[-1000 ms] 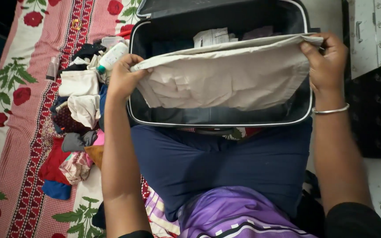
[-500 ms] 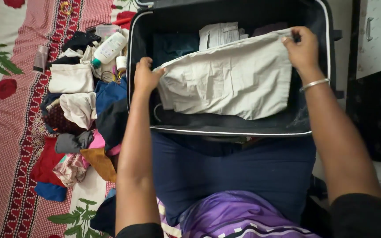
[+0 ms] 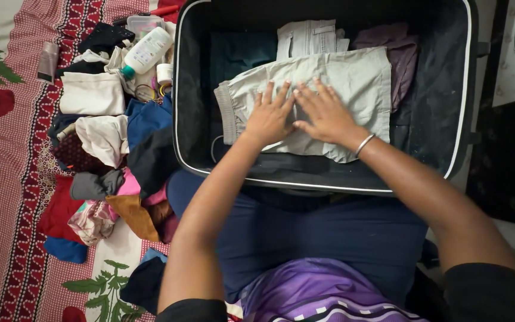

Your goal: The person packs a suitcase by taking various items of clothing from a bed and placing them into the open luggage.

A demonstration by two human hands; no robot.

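Head view: folded grey shorts [image 3: 353,77] lie crosswise, waistband left.

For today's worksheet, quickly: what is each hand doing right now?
Left hand: open, flat on the folded beige garment in the suitcase.
Right hand: open, flat on the same garment.

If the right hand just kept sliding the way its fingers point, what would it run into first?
The right hand lies flat on the beige folded garment, fingers pointing up and left. Going on, it would probably first meet the pale folded piece past the garment's far edge, though the heights are hard to judge.
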